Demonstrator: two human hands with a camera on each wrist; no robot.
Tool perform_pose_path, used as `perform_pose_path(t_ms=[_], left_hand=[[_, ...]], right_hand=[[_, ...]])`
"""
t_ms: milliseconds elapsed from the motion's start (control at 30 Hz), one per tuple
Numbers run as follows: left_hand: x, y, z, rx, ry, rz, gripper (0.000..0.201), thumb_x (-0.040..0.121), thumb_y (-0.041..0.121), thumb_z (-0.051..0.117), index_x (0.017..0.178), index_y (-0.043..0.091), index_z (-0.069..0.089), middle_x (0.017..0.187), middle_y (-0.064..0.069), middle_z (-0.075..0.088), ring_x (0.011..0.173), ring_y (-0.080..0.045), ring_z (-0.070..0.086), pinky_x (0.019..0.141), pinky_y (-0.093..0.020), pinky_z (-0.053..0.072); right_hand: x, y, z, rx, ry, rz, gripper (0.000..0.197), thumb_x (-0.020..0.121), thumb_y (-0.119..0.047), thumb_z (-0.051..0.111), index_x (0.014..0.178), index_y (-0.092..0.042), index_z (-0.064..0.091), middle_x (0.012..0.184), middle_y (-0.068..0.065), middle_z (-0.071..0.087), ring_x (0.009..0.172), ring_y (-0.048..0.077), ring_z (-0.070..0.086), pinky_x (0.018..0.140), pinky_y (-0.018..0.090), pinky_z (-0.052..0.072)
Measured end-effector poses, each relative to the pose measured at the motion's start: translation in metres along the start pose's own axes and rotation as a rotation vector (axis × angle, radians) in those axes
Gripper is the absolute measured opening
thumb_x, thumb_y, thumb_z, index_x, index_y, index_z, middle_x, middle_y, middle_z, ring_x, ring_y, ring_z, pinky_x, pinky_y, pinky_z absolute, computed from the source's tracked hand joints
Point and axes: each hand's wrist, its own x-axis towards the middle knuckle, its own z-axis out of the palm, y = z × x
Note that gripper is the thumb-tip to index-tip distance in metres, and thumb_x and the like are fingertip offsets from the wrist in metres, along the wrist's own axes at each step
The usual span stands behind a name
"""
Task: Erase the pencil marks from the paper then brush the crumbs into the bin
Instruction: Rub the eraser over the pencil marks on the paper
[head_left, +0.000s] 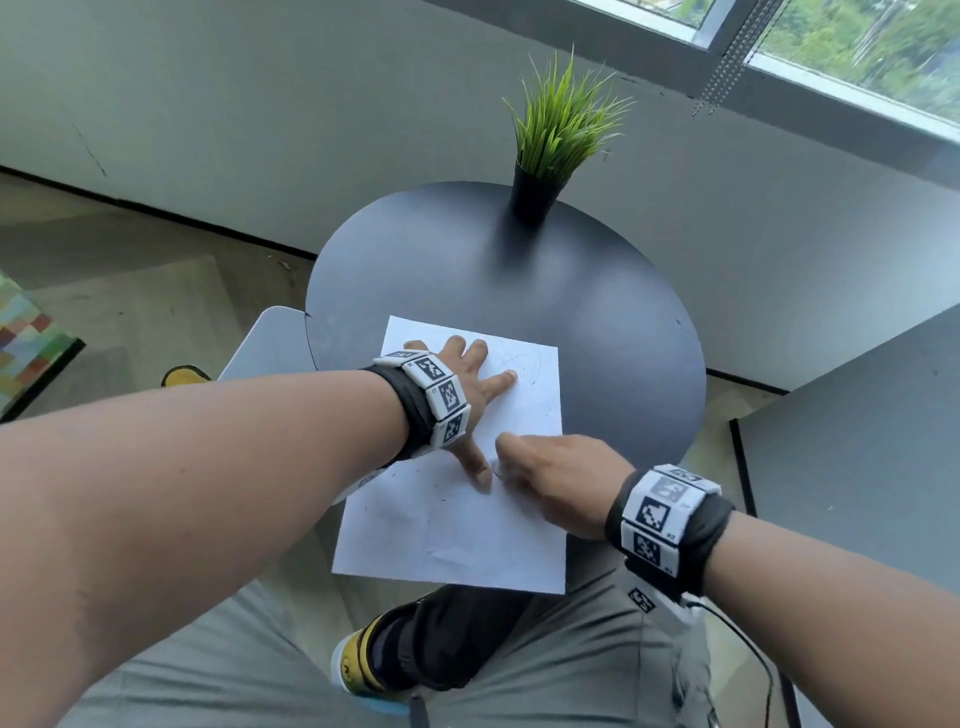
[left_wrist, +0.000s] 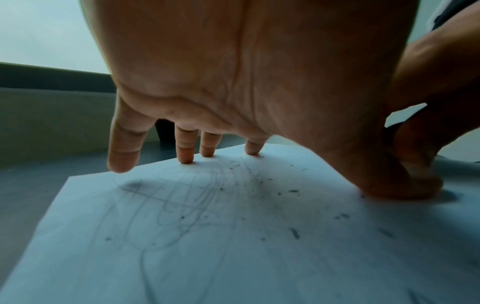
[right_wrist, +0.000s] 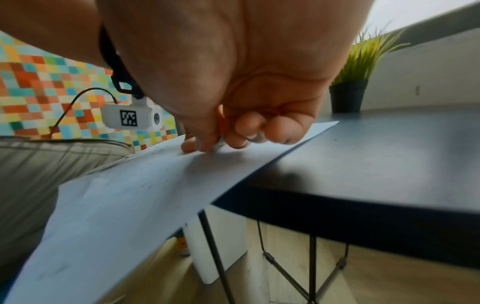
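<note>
A white paper lies on the round dark table, its near part hanging over the edge. My left hand is spread flat on it, fingertips pressing down. Grey pencil scribbles run under the palm, and dark eraser crumbs are scattered over the sheet. More faint pencil marks show by the index finger. My right hand sits next to the left thumb, its fingers curled and pinching a small whitish eraser against the paper.
A white bin stands at the table's left side, also seen below the tabletop as a white bin. A potted grass plant stands at the table's far edge. My knees are under the paper's near end.
</note>
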Motion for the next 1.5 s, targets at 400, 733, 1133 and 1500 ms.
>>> perform_pose_path(t_ms=[400,733,1133,1500], left_hand=[[-0.001,-0.023,-0.023,0.132,-0.1,0.04,0.14,0.047,0.09,0.072,0.152,0.055,-0.013,0.168,-0.006,-0.009,0.15,-0.04,0.007,0.116,-0.065,0.018],[-0.011,-0.012,-0.021,-0.025,0.025,0.034,0.083,0.078,0.069,0.07,0.149,0.042,0.037,0.134,-0.005,0.037,0.126,-0.031,0.039,0.094,-0.045,0.044],[-0.016,-0.014,0.001,-0.016,-0.081,0.054,0.137,0.058,0.084,0.073,0.157,0.042,-0.012,0.167,0.002,-0.019,0.153,-0.03,-0.006,0.113,-0.064,0.029],[-0.014,-0.017,0.0,-0.018,-0.132,0.052,0.139,0.059,0.083,0.073,0.155,0.043,-0.02,0.165,0.004,-0.028,0.153,-0.031,-0.016,0.111,-0.07,0.019]], right_hand=[[0.015,-0.019,-0.014,-0.036,-0.006,0.064,0.013,0.097,-0.028,0.039,0.094,-0.024,0.027,0.091,0.001,0.058,0.077,0.029,0.05,0.063,0.038,0.047],[0.032,0.034,-0.014,0.085,0.105,0.488,0.015,0.099,-0.035,0.03,0.096,-0.021,0.027,0.081,0.004,0.048,0.078,0.034,0.054,0.067,0.041,0.045],[0.032,0.045,-0.025,0.059,0.086,0.411,0.021,0.1,-0.041,0.033,0.097,-0.02,0.036,0.097,0.007,0.057,0.088,0.034,0.054,0.079,0.045,0.049],[0.038,0.018,-0.022,0.091,0.132,0.371,0.019,0.101,-0.039,0.033,0.1,-0.02,0.033,0.11,0.013,0.063,0.087,0.035,0.054,0.073,0.041,0.044]])
